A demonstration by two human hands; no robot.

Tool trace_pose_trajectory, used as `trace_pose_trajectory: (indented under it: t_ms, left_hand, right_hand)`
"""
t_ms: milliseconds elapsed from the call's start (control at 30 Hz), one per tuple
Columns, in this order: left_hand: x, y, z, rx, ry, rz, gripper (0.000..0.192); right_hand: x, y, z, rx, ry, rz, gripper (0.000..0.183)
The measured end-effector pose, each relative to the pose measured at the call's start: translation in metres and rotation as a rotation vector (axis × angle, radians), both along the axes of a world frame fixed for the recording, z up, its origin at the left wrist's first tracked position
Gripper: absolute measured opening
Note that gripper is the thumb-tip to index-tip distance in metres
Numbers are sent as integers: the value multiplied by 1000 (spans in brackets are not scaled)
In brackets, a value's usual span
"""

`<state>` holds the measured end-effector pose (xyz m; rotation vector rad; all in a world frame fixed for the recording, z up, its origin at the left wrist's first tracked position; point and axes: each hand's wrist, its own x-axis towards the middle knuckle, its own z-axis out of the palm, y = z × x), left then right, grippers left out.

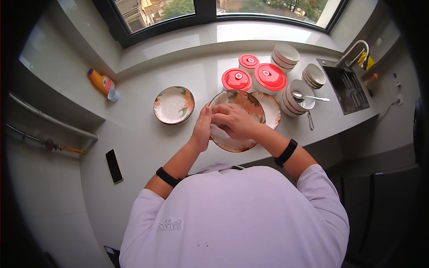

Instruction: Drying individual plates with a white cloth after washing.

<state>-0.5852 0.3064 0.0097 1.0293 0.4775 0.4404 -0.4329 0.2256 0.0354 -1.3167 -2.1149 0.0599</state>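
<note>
A patterned plate with orange flowers and a brown rim (239,100) is raised in front of me. My left hand (202,129) grips its left edge. Over the plate's face lies my right hand (234,121), fingers bent; something whitish, perhaps a cloth or tissue, shows under them, but I cannot tell what it is. Partly hidden behind the raised plate, another flowered plate (270,106) rests on the counter. To the left stands a small stack of similar plates (174,105).
Red-lidded containers (270,77) and stacked white bowls (287,104), one holding a spoon (311,97), stand right of centre. Beyond them is a sink (348,90) with a faucet (362,43). At left are an orange bottle (100,82), a small cup (113,95) and a phone (114,166).
</note>
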Motion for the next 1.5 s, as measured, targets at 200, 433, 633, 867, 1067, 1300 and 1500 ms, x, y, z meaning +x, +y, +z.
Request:
trace_pose_trajectory:
  t_ms: [200, 433, 633, 867, 1067, 1300, 1500]
  left_hand:
    - [-2, 6, 7, 177, -13, 82, 59]
    - [-3, 1, 15, 109, 117, 82, 49]
    - [0, 6, 6, -50, 79, 174, 42]
    - [0, 5, -4, 206, 16, 301, 42]
    - [0, 1, -4, 159, 32, 291, 45]
    - [2, -7, 8, 69, 51, 237, 51]
    - [-9, 13, 6, -17, 29, 302, 48]
  right_hand:
    - [2, 10, -8, 74, -133, -8, 39]
    - [21, 16, -12, 210, -180, -360, 37]
    - [18, 8, -4, -52, -260, -641, 23]
    - [-1, -25, -9, -245, -131, -588, 21]
    - [-36, -23, 3, -390, 250, -436, 36]
    - [-43, 2, -6, 78, 366, -446, 33]
    - [-31, -14, 3, -93, 261, -206, 27]
